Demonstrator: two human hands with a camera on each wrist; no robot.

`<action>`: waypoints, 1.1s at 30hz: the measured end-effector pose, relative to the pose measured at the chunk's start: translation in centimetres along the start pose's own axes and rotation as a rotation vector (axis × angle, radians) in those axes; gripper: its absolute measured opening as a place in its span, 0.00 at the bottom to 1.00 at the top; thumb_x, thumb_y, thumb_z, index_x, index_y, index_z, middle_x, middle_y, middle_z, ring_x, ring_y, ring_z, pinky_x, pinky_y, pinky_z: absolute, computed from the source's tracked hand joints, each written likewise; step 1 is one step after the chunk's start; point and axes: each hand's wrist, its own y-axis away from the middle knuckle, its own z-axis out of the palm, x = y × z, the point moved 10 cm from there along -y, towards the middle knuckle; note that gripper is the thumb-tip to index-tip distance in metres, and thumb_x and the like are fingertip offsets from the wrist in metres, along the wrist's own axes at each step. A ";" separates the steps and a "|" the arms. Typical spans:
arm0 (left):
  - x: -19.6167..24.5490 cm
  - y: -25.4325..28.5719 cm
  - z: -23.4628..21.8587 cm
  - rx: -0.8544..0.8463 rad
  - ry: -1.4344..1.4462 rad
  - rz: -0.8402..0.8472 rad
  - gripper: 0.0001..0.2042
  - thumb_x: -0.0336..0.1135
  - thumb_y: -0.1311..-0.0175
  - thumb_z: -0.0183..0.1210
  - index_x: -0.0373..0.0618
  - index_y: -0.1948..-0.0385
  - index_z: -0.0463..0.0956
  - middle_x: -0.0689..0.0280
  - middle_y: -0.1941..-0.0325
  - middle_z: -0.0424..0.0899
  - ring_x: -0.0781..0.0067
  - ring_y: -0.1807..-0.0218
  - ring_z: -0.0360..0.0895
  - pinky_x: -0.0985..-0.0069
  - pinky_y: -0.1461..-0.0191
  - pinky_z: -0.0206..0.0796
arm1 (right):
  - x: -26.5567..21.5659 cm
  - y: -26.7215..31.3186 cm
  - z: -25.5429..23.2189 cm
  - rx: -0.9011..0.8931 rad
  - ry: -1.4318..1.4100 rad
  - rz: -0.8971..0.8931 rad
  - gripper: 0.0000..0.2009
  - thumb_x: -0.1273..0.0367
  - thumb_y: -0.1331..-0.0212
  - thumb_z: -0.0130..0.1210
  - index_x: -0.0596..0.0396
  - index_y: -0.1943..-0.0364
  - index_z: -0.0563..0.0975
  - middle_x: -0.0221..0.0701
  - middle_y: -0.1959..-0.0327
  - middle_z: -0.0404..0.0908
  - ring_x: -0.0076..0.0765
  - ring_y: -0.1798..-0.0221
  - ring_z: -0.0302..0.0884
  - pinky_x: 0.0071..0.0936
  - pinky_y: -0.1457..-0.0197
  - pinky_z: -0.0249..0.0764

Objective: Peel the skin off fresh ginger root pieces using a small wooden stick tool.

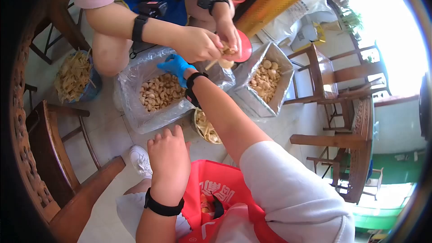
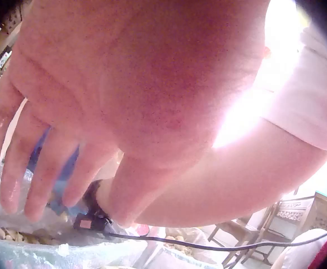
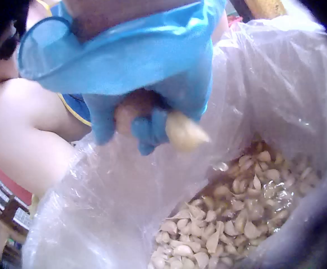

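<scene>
My right hand [image 1: 173, 65], in a blue glove, is over the far part of a plastic-lined crate [image 1: 130, 110]. Its curled fingers hold a pale garlic clove [image 3: 186, 131] above loose garlic cloves [image 3: 219, 224]. A brownish rounded patch shows between the gloved fingers. Bare and holding nothing, my left hand [image 1: 168, 153] hovers on the near side of the crate, its fingers loosely extended in the left wrist view. Opposite me, another person's hands [image 1: 200, 45] hold a garlic bulb [image 1: 226, 63] with a stalk.
Right of the crate stands a lined square box [image 1: 270, 101] with more garlic. A small bucket [image 1: 196, 128] of pale peelings sits between them, nearer me. At left, a blue bucket [image 1: 92, 87] overflows with dry stalks. Wooden chairs [image 1: 58, 148] flank both sides.
</scene>
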 end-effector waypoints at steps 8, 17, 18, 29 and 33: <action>0.7 3.5 1.9 -0.082 -0.009 -0.063 0.18 0.43 0.44 0.60 0.46 0.55 0.72 0.62 0.63 0.81 0.64 0.57 0.78 0.67 0.53 0.64 | -3.1 3.1 -1.1 0.205 -0.640 -0.035 0.22 0.53 0.44 0.53 0.55 0.53 0.73 0.38 0.62 0.77 0.38 0.64 0.74 0.39 0.63 0.69; 0.6 4.3 2.3 -0.035 0.034 -0.083 0.12 0.41 0.44 0.57 0.47 0.61 0.74 0.63 0.66 0.82 0.65 0.59 0.80 0.69 0.54 0.64 | -1.2 3.5 -2.0 0.396 -0.613 0.032 0.25 0.45 0.49 0.54 0.52 0.61 0.76 0.37 0.63 0.74 0.37 0.64 0.68 0.39 0.61 0.66; 0.4 3.9 2.2 0.009 0.014 -0.097 0.11 0.38 0.44 0.56 0.47 0.62 0.74 0.63 0.66 0.82 0.66 0.60 0.80 0.69 0.54 0.64 | -1.6 2.2 -2.0 0.367 -0.641 -0.004 0.25 0.44 0.49 0.55 0.52 0.61 0.76 0.36 0.63 0.74 0.37 0.64 0.68 0.38 0.60 0.66; 0.9 3.8 1.6 0.066 0.018 -0.070 0.08 0.32 0.45 0.53 0.46 0.64 0.76 0.65 0.70 0.82 0.68 0.63 0.80 0.72 0.58 0.65 | 1.2 -2.4 -2.4 0.348 -0.203 -0.090 0.29 0.46 0.47 0.55 0.61 0.55 0.74 0.34 0.66 0.74 0.31 0.64 0.68 0.33 0.59 0.67; 1.6 3.7 1.6 0.040 0.036 -0.036 0.08 0.32 0.45 0.53 0.46 0.64 0.76 0.65 0.69 0.82 0.67 0.62 0.80 0.72 0.57 0.65 | 1.7 -1.7 -3.0 0.371 -0.491 -0.133 0.26 0.43 0.49 0.55 0.53 0.66 0.78 0.29 0.73 0.73 0.31 0.72 0.65 0.32 0.68 0.63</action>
